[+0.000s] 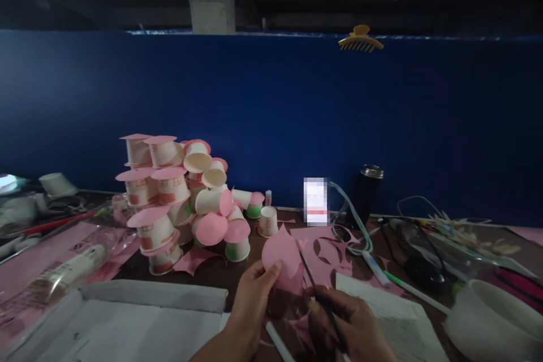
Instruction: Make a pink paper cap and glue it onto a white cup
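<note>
My left hand [253,300] is closed on a pink paper piece [280,250], with the thumb pressed on its face. The piece has a rounded outline and a pointed tip at the top. Dark scissors [308,272] are in my right hand [354,317], their blades along the right side of the pink paper. Pink paper sheets with round holes [314,254] lie just behind the blades. Pink scraps [302,329] are scattered between my hands. Part of the scissors' handles is hidden by my fingers.
Paper cups with pink paper roofs [172,184] are stacked at left, beside a single cup [267,220]. A lit phone [316,202], a black bottle [365,195] and a white cable stand behind. A shallow white box [139,317] lies front left, a white container [492,317] front right.
</note>
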`<state>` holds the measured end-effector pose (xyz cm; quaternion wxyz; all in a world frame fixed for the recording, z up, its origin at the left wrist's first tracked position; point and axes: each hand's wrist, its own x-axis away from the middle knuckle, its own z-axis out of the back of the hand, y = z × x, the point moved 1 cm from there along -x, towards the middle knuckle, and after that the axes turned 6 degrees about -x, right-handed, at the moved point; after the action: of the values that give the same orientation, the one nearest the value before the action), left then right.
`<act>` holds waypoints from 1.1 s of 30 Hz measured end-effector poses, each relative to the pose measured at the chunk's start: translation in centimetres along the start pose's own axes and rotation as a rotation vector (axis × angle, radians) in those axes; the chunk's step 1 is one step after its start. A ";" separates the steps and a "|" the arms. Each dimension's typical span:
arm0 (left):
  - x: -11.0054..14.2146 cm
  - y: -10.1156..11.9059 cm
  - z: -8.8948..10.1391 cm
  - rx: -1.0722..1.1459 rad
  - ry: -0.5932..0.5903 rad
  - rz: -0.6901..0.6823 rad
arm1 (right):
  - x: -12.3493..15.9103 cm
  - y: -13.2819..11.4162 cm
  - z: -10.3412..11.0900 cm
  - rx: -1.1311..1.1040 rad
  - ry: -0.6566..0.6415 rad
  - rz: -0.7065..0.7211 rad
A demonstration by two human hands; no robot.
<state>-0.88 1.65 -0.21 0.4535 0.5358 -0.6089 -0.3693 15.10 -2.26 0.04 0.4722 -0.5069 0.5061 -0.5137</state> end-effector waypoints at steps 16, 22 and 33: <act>-0.5 -1.4 0.2 -0.107 -0.043 0.053 | -0.2 0.2 0.0 -0.155 0.022 -0.024; -0.5 -1.0 0.1 -0.126 -0.037 0.047 | -0.2 0.1 0.2 -0.138 0.012 -0.043; 0.0 0.6 -0.2 -0.083 -0.024 0.018 | -0.2 0.1 0.4 -0.076 -0.019 -0.047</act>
<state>-0.87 1.72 0.46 0.4712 0.5068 -0.6032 -0.3966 15.53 -2.06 -0.03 0.4452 -0.5408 0.5088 -0.5004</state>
